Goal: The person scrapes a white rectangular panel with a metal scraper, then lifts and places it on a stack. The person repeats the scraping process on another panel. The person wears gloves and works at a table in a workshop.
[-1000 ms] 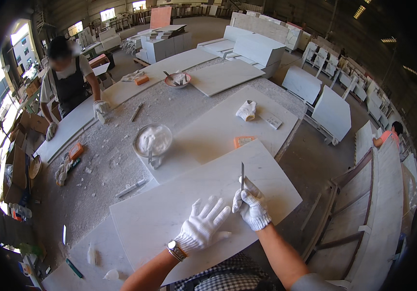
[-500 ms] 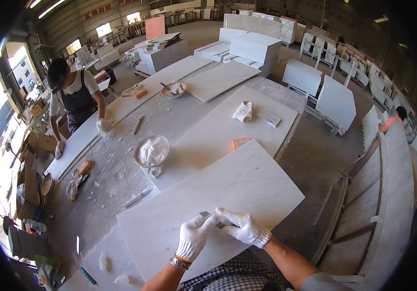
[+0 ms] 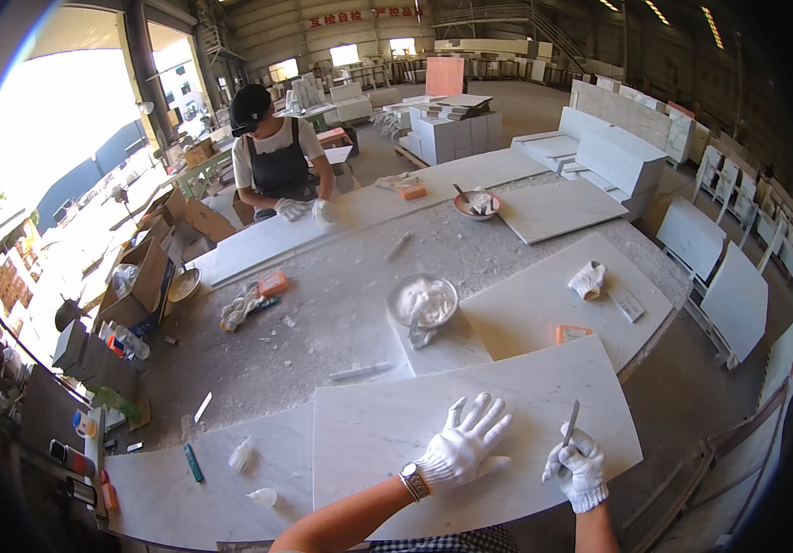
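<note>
A white marble slab (image 3: pixel 369 433) with faint grey veining lies in front of me. My left hand (image 3: pixel 466 442), in a white knitted glove, is spread flat over it, palm down and fingers apart. To its right, my right hand (image 3: pixel 581 468), gloved the same way, is closed around a narrow metal scraper (image 3: pixel 572 420) that points up and away from me. The grip hides the scraper's lower part. Beyond the slab's far edge stands a bowl of white paste (image 3: pixel 428 297), with a spatula leaning at its near side.
Across the dusty worktable (image 3: pixel 323 341), a co-worker (image 3: pixel 276 157) in a dark apron handles a long slab strip. Farther slabs bear a loose white glove (image 3: pixel 588 279), an orange block (image 3: pixel 571 334) and a second bowl (image 3: pixel 476 205). A green-handled knife (image 3: pixel 193 463) and small bottles lie left.
The view has turned left. My hands have parted: the left has opened flat on the slab, while the right has moved off to the right with the scraper. The co-worker's hands have come together.
</note>
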Demonstrator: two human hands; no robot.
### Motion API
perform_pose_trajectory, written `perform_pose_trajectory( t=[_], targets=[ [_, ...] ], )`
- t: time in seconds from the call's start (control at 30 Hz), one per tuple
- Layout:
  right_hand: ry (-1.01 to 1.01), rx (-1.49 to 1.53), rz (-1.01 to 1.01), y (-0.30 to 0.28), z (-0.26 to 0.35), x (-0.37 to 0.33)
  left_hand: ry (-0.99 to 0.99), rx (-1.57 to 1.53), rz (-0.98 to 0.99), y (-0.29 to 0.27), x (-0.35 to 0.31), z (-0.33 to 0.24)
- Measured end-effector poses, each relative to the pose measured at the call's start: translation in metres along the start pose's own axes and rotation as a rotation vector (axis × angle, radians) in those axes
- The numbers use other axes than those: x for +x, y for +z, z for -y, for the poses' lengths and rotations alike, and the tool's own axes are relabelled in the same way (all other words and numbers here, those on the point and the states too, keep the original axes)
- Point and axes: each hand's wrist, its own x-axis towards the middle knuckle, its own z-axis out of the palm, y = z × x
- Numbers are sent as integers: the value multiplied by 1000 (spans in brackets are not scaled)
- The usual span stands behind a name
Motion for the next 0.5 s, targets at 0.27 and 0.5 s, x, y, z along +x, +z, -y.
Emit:
perform_pose_trajectory(
  t=[0.27,0.5],
  targets=[
    [69,-65,-100,16,10,14,-501,83,-132,-5,-6,49],
    [73,-438,-26,69,16,61,-570,115,-145,-6,-6,45]
  ],
)
